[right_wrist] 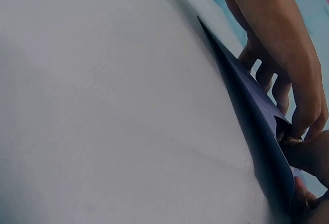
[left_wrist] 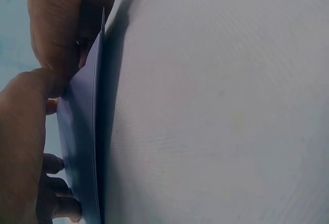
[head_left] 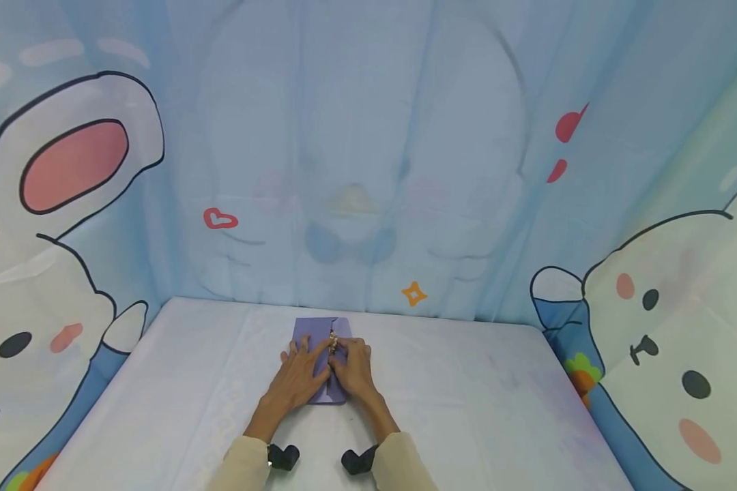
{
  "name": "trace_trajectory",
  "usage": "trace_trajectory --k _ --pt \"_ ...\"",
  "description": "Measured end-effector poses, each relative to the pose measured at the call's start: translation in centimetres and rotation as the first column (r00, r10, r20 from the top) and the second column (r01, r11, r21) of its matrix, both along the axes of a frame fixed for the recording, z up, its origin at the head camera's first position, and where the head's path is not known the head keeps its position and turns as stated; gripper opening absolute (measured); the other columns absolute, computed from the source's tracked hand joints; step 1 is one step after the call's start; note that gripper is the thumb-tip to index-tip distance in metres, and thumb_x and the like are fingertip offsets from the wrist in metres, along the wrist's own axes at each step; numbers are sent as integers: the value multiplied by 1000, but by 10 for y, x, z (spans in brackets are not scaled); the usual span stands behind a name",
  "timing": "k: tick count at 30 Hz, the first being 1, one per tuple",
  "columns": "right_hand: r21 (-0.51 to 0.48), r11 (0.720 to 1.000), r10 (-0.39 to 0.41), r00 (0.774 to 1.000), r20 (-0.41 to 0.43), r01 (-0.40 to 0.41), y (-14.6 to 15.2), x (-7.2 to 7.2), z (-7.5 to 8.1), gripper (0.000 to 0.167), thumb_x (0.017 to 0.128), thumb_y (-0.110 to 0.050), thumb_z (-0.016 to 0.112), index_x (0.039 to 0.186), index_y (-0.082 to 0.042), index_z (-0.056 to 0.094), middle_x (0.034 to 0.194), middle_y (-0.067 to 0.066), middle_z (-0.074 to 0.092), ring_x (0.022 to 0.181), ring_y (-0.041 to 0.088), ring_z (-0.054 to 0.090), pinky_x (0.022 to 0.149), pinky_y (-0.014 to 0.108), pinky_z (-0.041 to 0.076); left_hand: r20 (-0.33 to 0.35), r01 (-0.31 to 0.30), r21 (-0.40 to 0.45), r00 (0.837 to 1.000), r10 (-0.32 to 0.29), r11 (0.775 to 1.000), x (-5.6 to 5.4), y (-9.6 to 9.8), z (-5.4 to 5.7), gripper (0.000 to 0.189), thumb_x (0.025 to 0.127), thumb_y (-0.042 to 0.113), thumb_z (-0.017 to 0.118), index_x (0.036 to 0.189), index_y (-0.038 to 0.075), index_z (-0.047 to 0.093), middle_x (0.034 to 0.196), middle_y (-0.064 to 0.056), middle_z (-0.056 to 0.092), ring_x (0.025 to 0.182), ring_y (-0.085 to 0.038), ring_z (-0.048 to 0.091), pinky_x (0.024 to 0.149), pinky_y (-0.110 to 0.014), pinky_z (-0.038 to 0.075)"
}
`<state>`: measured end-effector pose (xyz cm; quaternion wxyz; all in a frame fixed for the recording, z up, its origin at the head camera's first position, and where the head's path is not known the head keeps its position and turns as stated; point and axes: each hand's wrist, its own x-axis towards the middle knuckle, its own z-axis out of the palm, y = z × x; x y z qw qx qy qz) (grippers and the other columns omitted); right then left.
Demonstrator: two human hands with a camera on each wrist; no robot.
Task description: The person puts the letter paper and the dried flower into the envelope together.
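Observation:
A flat purple envelope-like folder lies on the table in the head view, with a split down its front. A small gold ornament sits along that split. My left hand rests on the folder's left half, fingers spread and its index finger reaching the ornament. From the right, my right hand bends its fingers round the front flap beside the ornament and pinches there. In the left wrist view the folder shows edge-on. The right wrist view shows its dark edge, slightly raised; the fingertips are partly hidden.
A white cloth covers the table. Behind it hangs a light blue curtain printed with cartoon rabbits. Black wrist mounts sit at both cuffs, close to the table's front.

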<state>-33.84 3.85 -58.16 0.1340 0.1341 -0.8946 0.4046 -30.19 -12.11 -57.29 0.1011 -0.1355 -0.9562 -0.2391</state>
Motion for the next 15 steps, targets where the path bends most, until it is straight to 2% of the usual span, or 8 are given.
trace_trajectory --k 3,8,15 --pt "1 1000 -16 1000 27 16 -1 1 1 44 87 -4 85 129 6 75 126 28 68 112 39 58 94 50 48 -1 12 6 1000 -12 1000 0 1 -1 60 104 35 60 162 21 53 161 -40 46 145 -71 44 112 -80 40" --pt "-2 999 -43 999 11 43 -3 4 1 45 83 -2 84 127 5 77 123 28 69 110 40 58 94 54 47 -16 27 6 1000 -27 1000 1 2 -2 60 105 34 61 162 18 54 159 -41 47 143 -71 46 109 -79 43" --pt "-9 998 -67 997 41 68 -9 3 6 44 83 -2 86 126 0 80 119 26 71 106 37 59 93 50 48 3 7 11 1000 -7 1000 3 -2 1 62 105 34 61 164 20 50 161 -39 47 145 -71 43 112 -80 41"
